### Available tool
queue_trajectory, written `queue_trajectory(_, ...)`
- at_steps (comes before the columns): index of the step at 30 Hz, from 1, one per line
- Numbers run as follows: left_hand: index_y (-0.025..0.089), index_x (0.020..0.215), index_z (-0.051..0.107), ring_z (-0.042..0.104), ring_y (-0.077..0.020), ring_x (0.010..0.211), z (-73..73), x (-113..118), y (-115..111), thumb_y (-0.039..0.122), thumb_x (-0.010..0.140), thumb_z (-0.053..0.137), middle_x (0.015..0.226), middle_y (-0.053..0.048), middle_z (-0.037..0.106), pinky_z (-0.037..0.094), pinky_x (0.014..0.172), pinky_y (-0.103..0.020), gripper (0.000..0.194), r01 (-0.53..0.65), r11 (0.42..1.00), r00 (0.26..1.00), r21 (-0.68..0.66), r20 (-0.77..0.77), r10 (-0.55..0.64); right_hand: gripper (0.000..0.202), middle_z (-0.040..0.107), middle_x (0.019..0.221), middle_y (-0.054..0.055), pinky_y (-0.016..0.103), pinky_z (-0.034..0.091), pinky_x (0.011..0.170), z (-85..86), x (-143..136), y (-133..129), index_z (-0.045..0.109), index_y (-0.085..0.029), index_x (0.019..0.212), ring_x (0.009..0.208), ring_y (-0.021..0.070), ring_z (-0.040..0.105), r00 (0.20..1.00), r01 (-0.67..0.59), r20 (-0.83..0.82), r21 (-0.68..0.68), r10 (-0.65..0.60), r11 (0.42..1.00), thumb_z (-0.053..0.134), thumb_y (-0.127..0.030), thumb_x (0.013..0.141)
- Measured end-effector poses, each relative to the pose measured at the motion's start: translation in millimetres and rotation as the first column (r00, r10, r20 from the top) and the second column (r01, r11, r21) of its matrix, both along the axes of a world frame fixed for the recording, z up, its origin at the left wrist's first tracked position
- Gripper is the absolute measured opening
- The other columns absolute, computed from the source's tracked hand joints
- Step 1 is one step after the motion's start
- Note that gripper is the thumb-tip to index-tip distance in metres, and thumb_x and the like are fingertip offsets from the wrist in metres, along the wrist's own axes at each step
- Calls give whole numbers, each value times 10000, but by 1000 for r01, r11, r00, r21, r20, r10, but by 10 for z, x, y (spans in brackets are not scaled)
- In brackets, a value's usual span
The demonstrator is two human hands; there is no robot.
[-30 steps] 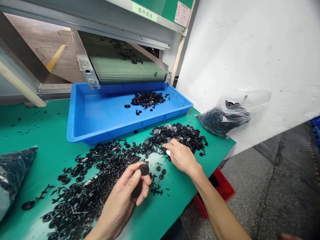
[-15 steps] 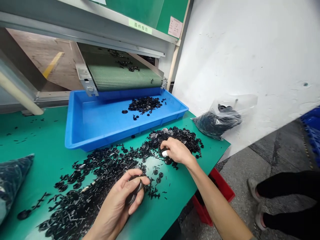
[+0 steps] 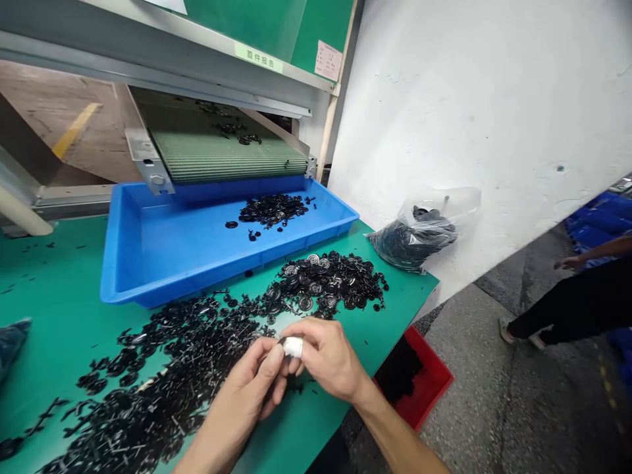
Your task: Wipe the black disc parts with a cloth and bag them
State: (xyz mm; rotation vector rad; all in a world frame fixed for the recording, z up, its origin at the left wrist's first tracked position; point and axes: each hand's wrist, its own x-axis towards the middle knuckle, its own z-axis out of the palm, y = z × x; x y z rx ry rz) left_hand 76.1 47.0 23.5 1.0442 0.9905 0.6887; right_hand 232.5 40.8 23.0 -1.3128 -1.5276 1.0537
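Note:
My left hand [image 3: 249, 388] is closed, thumb over curled fingers, around black round plastic parts [image 3: 282, 341] that are now mostly covered. My right hand [image 3: 328, 359] meets it at the fingertips, with its fingers bent and pinched together. A white wrap [image 3: 293, 347] sits on one digit of that hand. Whatever lies between the right fingertips is hidden. Just beyond both hands, a heap of black round parts [image 3: 316, 288] covers the green table [image 3: 365, 322]. To the left, a wider spread of small black parts and thin sprue pieces [image 3: 162, 388] reaches toward me.
A blue tray [image 3: 168, 280] holding more black parts stands under the end of a green conveyor belt [image 3: 227, 158]. A clear bag [image 3: 415, 237] of black parts leans at the table's right corner. A red bin [image 3: 434, 382] is below the edge. Another person's legs [image 3: 573, 303] are at right.
My right hand has left the heap of round parts and come back toward me to meet my left hand. The view has swung slightly right, and the person at right has moved.

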Motion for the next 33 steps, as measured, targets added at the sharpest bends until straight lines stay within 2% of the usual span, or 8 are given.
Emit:
queue_trajectory(7, 208, 619, 497, 324, -103, 435, -42, -89, 11, 619, 831, 545, 455, 65, 422, 238, 441, -208, 465, 93, 992, 986, 81, -147, -80, 325, 596, 794, -8, 225, 441, 661, 133, 45, -207, 663, -219, 1027, 712, 131, 531, 927, -79, 374, 106, 33, 991, 511, -53, 793)
queue_trajectory(13, 222, 610, 468, 376, -124, 456, -36, -79, -8, 624, 872, 465, 488, 53, 443, 301, 469, -228, 480, 113, 984, 975, 136, -205, -83, 377, 633, 769, -5, 221, 436, 646, 2, 4, -179, 671, -194, 1076, 677, 121, 558, 969, -115, 238, 184, 69, 976, 468, -41, 798)
queue_trajectory(17, 225, 618, 460, 383, -125, 465, -36, -69, -15, 631, 875, 454, 518, 48, 448, 304, 458, -228, 480, 165, 976, 966, 145, -225, -130, 260, 596, 628, -38, 194, 415, 554, -43, -26, -141, 686, -187, 981, 562, 92, 548, 994, -59, 93, 106, 49, 993, 469, -100, 867)
queue_trajectory(20, 217, 613, 496, 390, -125, 461, 15, -52, 14, 576, 903, 459, 463, 43, 454, 316, 484, -226, 463, 144, 977, 974, 156, -200, -111, 268, 562, 595, -52, 188, 421, 545, -25, 72, -40, 665, -186, 1003, 535, 87, 543, 986, -65, 161, 71, 53, 995, 435, -102, 896)
queue_trajectory(22, 209, 620, 527, 351, -113, 426, 57, -45, 44, 544, 903, 489, 416, 44, 451, 279, 459, -221, 440, 94, 988, 984, 126, -161, -73, 332, 609, 726, -15, 215, 451, 629, -3, 196, 90, 655, -181, 1044, 651, 108, 577, 936, -37, 351, 109, -4, 993, 400, -50, 875)
queue_trajectory(25, 190, 642, 573, 292, -81, 380, 103, -55, 88, 519, 887, 538, 404, 47, 457, 210, 411, -205, 411, 11, 999, 998, 48, -56, -9, 445, 601, 997, 59, 274, 453, 751, 34, 369, 336, 631, -190, 1173, 848, 155, 572, 753, -9, 651, 156, -95, 988, 372, -14, 857)
queue_trajectory(29, 183, 847, 653, 378, -62, 378, 135, -92, 127, 447, 833, 647, 572, 18, 590, 272, 382, -183, 264, -122, 992, 984, -5, 130, 122, 426, 556, 1013, 72, 271, 407, 619, 93, 431, 583, 637, -224, 1178, 719, 152, 524, 500, -90, 865, -8, 52, 996, 371, -52, 892)
queue_trajectory(33, 215, 1118, 611, 407, -60, 372, 150, -125, 166, 386, 855, 637, 622, 11, 633, 309, 366, -163, 315, -144, 984, 947, -101, 274, 167, 312, 550, 999, 64, 267, 359, 579, 125, 433, 668, 626, -199, 1094, 689, 147, 492, 497, -103, 865, -13, 62, 995, 456, -86, 858)
